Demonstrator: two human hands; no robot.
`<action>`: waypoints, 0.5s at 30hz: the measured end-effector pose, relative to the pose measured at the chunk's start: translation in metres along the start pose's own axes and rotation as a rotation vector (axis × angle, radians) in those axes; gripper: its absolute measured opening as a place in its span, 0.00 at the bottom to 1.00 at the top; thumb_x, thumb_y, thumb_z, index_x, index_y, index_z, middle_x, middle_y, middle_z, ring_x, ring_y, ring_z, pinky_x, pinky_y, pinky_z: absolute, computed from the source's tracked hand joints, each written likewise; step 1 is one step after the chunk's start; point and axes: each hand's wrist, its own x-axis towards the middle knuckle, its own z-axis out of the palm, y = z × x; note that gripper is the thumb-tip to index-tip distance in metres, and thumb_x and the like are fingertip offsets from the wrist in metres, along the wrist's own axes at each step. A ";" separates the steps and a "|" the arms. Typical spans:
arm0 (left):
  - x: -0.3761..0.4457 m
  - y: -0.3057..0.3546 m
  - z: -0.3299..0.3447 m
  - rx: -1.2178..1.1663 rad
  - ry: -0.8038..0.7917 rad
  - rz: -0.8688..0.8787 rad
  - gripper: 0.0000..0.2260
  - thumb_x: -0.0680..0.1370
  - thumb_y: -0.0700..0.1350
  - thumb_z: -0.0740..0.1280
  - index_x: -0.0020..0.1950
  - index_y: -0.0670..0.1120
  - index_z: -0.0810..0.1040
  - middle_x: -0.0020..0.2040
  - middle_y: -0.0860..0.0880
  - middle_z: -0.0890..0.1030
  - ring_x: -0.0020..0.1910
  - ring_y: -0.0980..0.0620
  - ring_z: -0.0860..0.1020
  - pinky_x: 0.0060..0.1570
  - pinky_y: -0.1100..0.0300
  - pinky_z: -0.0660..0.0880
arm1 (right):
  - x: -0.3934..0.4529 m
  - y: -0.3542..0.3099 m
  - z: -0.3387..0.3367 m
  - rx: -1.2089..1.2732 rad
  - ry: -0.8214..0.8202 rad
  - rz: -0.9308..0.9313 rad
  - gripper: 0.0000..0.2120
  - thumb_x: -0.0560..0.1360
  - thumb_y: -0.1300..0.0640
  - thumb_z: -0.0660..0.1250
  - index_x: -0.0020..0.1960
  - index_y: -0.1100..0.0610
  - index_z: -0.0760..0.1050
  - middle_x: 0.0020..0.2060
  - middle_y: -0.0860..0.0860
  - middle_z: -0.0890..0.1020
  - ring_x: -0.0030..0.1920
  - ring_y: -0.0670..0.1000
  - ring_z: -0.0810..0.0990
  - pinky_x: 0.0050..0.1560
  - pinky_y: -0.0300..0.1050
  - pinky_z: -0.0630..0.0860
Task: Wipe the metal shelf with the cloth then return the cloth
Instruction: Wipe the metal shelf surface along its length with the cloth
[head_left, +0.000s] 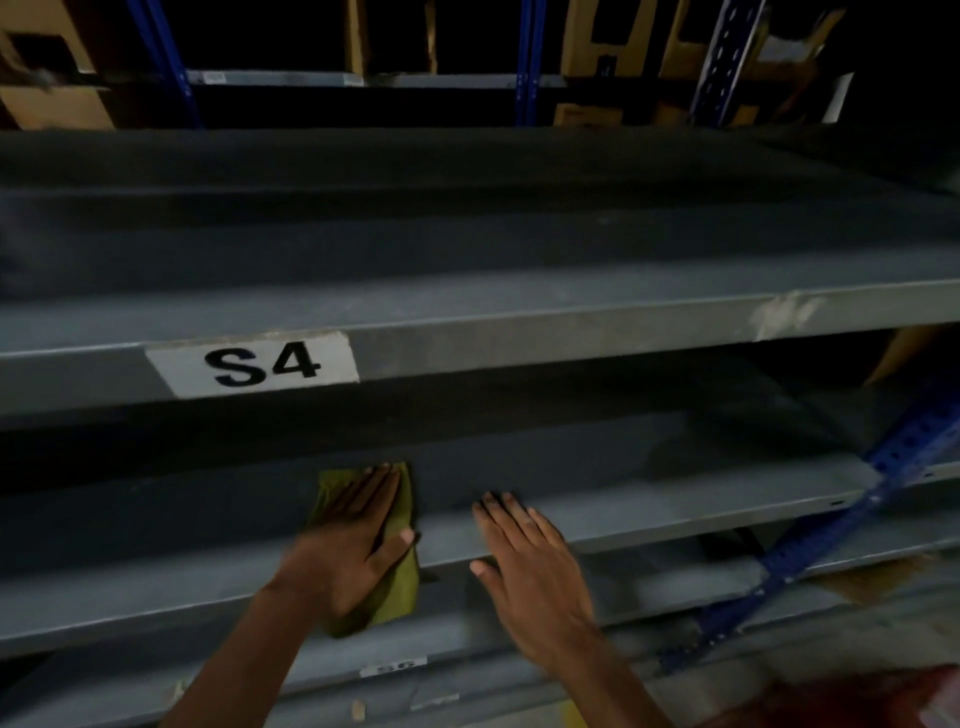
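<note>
Left hand lies flat, pressing the soft, floppy cloth onto the metal shelf, right hand open and empty beside it; I'd pinch the cloth's near edge to lift.

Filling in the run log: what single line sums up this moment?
stage: wiping | left hand: flat on green cloth, on metal shelf | right hand: flat on shelf, empty | above: S4 label

Left hand presses green cloth flat on grey shelf; right hand rests beside
</note>
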 end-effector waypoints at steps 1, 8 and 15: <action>-0.002 -0.006 0.000 -0.006 -0.006 -0.017 0.38 0.73 0.71 0.38 0.74 0.51 0.33 0.77 0.53 0.39 0.76 0.56 0.40 0.74 0.58 0.41 | -0.002 0.008 -0.001 0.001 -0.004 0.012 0.30 0.78 0.39 0.48 0.76 0.51 0.56 0.75 0.47 0.62 0.75 0.47 0.58 0.74 0.52 0.50; 0.015 -0.006 -0.002 -0.017 0.024 -0.131 0.37 0.73 0.68 0.41 0.74 0.50 0.33 0.77 0.54 0.38 0.74 0.58 0.37 0.74 0.59 0.38 | -0.005 0.037 -0.012 -0.031 0.060 0.016 0.31 0.71 0.36 0.64 0.70 0.50 0.71 0.68 0.45 0.74 0.68 0.46 0.72 0.65 0.51 0.71; 0.044 0.042 -0.003 0.013 0.051 -0.149 0.34 0.77 0.65 0.43 0.78 0.49 0.40 0.79 0.51 0.41 0.77 0.54 0.41 0.75 0.57 0.41 | -0.003 0.041 -0.005 -0.039 0.112 -0.026 0.33 0.69 0.36 0.67 0.70 0.51 0.70 0.67 0.45 0.75 0.68 0.47 0.72 0.64 0.47 0.71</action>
